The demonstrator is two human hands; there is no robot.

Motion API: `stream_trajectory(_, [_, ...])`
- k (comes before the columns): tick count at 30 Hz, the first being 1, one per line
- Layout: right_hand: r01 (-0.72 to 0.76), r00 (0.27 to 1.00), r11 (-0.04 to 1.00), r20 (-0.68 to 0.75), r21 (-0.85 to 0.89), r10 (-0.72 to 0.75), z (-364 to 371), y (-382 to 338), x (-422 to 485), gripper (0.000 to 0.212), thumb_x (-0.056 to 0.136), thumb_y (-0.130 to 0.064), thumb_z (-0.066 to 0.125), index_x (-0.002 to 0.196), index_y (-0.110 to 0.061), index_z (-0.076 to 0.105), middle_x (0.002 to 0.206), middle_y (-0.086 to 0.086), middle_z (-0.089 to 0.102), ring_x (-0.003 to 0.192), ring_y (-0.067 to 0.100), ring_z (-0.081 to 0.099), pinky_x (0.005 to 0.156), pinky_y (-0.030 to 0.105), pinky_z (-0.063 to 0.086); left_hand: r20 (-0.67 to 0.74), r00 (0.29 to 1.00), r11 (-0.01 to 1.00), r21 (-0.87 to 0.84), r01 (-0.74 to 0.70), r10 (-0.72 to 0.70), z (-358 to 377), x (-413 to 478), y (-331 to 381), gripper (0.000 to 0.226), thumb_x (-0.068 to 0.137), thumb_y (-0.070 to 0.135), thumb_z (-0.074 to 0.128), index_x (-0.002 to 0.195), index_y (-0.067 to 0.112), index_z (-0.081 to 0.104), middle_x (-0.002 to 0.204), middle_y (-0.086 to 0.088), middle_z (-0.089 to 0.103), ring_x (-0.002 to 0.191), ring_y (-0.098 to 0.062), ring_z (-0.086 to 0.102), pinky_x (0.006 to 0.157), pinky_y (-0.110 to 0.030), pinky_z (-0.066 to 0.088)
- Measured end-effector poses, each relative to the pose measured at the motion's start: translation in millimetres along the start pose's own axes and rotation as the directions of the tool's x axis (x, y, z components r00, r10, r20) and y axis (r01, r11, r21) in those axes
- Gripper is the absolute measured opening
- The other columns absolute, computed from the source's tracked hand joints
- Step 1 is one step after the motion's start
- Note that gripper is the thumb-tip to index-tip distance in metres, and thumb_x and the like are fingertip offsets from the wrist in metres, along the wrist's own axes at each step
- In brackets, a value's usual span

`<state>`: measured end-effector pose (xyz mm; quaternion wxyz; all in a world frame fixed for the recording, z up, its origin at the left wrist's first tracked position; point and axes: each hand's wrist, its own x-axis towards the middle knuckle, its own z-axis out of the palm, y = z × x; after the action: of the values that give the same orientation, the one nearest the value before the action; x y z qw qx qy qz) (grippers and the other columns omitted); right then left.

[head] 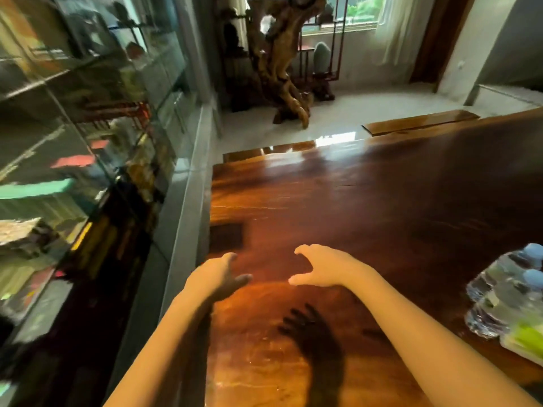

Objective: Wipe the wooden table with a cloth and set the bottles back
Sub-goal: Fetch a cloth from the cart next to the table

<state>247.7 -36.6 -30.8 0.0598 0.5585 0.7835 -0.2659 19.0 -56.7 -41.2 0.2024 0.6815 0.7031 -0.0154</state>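
Note:
A large glossy dark wooden table (367, 201) fills the middle and right of the view. Both my arms reach out over its near left part. My left hand (220, 277) hovers near the table's left edge, fingers apart, holding nothing. My right hand (320, 267) is raised a little above the wood, fingers and thumb curved apart, empty; its shadow falls on the table below. Clear plastic water bottles (508, 295) with pale blue caps stand bunched at the right edge, beside something yellow-green (526, 339) that I cannot make out. No cloth is in view.
A glass display cabinet (88, 127) with shelves runs along the left, separated from the table by a narrow strip of floor. A carved root sculpture (282, 60) stands on the pale tiled floor beyond the table's far end, near a window. A wooden bench (420, 121) lies past the far edge.

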Motion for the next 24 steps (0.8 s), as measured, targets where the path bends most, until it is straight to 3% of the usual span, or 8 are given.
stream_trajectory(7, [0.256, 0.964, 0.961, 0.104, -0.101, -0.245, 19.9, -102.9, 49.9, 0.077, 0.082, -0.057, 0.058, 0.142, -0.018, 0.031, 0.144, 0.010, 0.042, 0.127, 0.029, 0.046, 0.101, 0.044, 0.042, -0.050, 0.964, 0.961, -0.116, 0.253, -0.260, -8.7, -50.2, -97.2, 0.071, 0.082, 0.055, 0.057, 0.139, 0.019, 0.034, 0.136, -0.012, 0.052, 0.123, -0.028, 0.051, 0.099, -0.037, 0.044])
stream_trajectory(14, [0.469, 0.875, 0.858, 0.243, -0.208, -0.420, 44.9, -180.5, 75.8, 0.080, 0.081, -0.058, 0.058, 0.143, -0.015, 0.029, 0.138, 0.014, 0.045, 0.125, 0.031, 0.046, 0.100, 0.047, 0.042, -0.076, 0.865, 0.856, -0.214, 0.471, -0.496, 1.4, -103.9, -144.6, 0.072, 0.085, 0.053, 0.055, 0.142, 0.019, 0.028, 0.137, -0.010, 0.051, 0.123, -0.027, 0.050, 0.096, -0.037, 0.043])
stream_trajectory(19, [0.630, 0.765, 0.743, 0.349, -0.227, -0.541, 70.2, -225.2, 77.1, 0.083, 0.081, -0.058, 0.057, 0.145, -0.016, 0.025, 0.144, 0.013, 0.039, 0.129, 0.031, 0.043, 0.102, 0.048, 0.041, -0.068, 0.732, 0.711, -0.317, 0.628, -0.677, 19.0, -151.9, -153.3, 0.072, 0.086, 0.051, 0.055, 0.144, 0.022, 0.023, 0.141, -0.009, 0.046, 0.123, -0.027, 0.050, 0.094, -0.037, 0.044])
stream_trajectory(24, [0.796, 0.593, 0.563, 0.474, -0.224, -0.651, 100.6, -265.4, 53.1, 0.082, 0.083, -0.058, 0.055, 0.146, -0.018, 0.022, 0.147, 0.011, 0.036, 0.131, 0.032, 0.040, 0.103, 0.048, 0.040, -0.073, 0.500, 0.475, -0.453, 0.755, -0.863, 50.6, -215.7, -140.0, 0.070, 0.086, 0.046, 0.057, 0.143, 0.021, 0.026, 0.144, -0.007, 0.045, 0.126, -0.026, 0.048, 0.098, -0.039, 0.044])
